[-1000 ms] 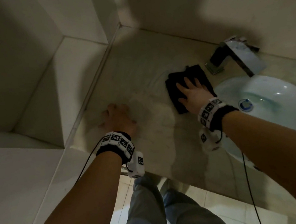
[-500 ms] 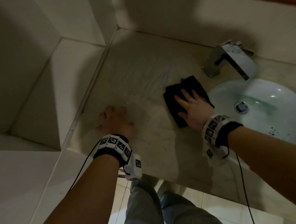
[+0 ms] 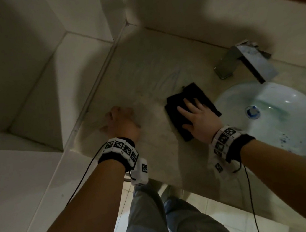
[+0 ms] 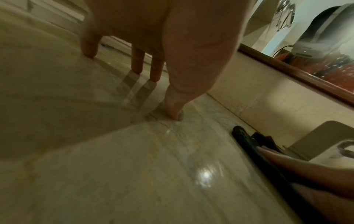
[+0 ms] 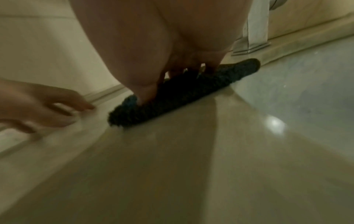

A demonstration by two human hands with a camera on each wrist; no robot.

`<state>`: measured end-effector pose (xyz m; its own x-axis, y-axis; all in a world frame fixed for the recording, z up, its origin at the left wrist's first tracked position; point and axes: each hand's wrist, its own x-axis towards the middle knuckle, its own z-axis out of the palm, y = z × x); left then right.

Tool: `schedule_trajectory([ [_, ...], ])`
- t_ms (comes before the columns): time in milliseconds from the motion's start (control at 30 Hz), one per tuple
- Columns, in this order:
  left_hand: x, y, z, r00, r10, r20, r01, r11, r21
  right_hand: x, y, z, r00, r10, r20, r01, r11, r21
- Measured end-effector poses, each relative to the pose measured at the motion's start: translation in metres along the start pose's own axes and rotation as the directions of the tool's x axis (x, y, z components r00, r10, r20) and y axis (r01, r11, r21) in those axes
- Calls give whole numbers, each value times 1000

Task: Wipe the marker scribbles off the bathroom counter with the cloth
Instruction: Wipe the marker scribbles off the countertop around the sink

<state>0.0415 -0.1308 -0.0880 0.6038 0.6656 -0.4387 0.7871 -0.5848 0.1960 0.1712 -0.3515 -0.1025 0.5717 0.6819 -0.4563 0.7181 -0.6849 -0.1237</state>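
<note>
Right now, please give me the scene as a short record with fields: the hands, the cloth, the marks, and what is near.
right hand: right hand lies flat with straight fingers on the cloth
cloth: dark folded cloth, flat on the counter, left of the sink
left hand: left hand props on its fingertips on the bare counter, holds nothing
marks: faint bluish scribbles beyond the cloth, toward the wall
sink: white basin with blue-green stains
faucet: metal faucet behind the basin

cloth [image 3: 190,109] on counter [image 3: 142,74], left of sink [image 3: 284,118]
</note>
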Motion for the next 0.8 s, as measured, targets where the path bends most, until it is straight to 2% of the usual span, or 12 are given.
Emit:
schedule_trajectory([
  [100,1,0,-1,1000,0,8,0,1000,1,36,19,-18,995,98,-29,-97,994,55],
  [167,1,0,0,1000,3,9,-3,1000,-1,62,33,-37,984,176,26,-178,979,101],
  [267,3,-1,-1,1000,5,-4,-5,1000,3,80,33,-50,977,213,31,-215,971,106],
  [333,2,0,-2,1000,8,-6,-8,1000,17,70,20,-44,982,186,8,-186,979,82],
  [500,-1,0,0,1000,19,-20,-18,999,39,2,-17,-2,997,-74,-10,74,997,-24],
  [567,0,1,0,1000,12,-18,-11,999,37,-9,-24,4,997,-76,18,77,997,-27],
  [667,2,2,1,1000,1,-3,-1,998,58,8,-24,-6,999,-48,7,48,999,-24],
  [800,3,1,1,1000,-2,0,2,999,48,67,-24,-35,1000,-3,17,3,1000,4],
])
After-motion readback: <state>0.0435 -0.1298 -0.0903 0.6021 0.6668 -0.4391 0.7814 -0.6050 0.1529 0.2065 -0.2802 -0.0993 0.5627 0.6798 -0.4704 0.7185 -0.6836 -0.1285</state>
